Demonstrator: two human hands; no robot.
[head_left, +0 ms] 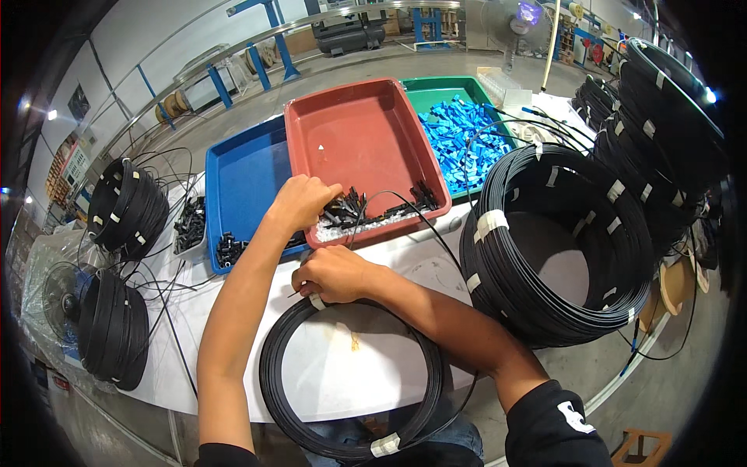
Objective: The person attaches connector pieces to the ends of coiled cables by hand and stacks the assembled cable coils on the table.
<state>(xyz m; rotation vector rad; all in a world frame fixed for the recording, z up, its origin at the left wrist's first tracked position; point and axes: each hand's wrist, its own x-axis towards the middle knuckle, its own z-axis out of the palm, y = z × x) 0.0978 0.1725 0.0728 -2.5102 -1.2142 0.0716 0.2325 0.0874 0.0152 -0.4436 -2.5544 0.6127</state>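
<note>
My left hand point(302, 201) reaches into the near end of a red tray point(366, 140), its fingers closed around small black connector parts point(346, 208) piled there beside white bits point(350, 226). My right hand point(334, 274) grips the top of a black cable coil point(350, 381) lying on the white table point(233, 327), at a white tape band. A thin black cable point(424, 222) runs from that hand up into the red tray.
A blue tray point(241, 183) holds black parts at its near edge, and a green tray point(459, 132) holds blue pieces. Tall stacks of black cable coils point(560, 241) stand at the right. More coils point(128, 206) sit at the left, above a fan point(58, 300).
</note>
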